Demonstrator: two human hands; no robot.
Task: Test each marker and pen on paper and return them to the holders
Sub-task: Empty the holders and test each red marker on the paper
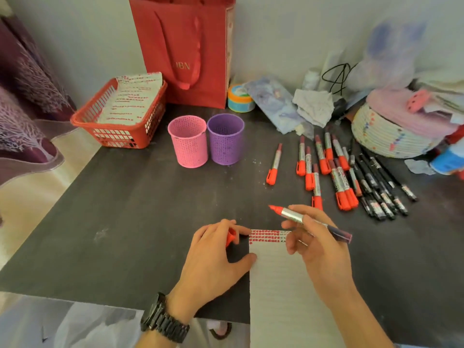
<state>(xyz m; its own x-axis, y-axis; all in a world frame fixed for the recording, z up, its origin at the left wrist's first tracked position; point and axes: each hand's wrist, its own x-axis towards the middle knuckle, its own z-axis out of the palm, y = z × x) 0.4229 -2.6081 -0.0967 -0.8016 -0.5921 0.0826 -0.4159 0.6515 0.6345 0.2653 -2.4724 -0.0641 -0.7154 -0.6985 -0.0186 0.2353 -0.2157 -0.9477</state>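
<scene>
The right hand [319, 252] grips the uncapped red marker [311, 223], light and stiff, at its smooth silver barrel; the left hand [213, 259] pinches its red plastic cap [230, 236].

Two holders [188, 144], one basket [118, 136]

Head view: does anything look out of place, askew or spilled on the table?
Nothing looks damaged. The paper hangs over the table's near edge, one capped marker lies apart from the pile, and white specks dot the table beside the purple holder.
</scene>
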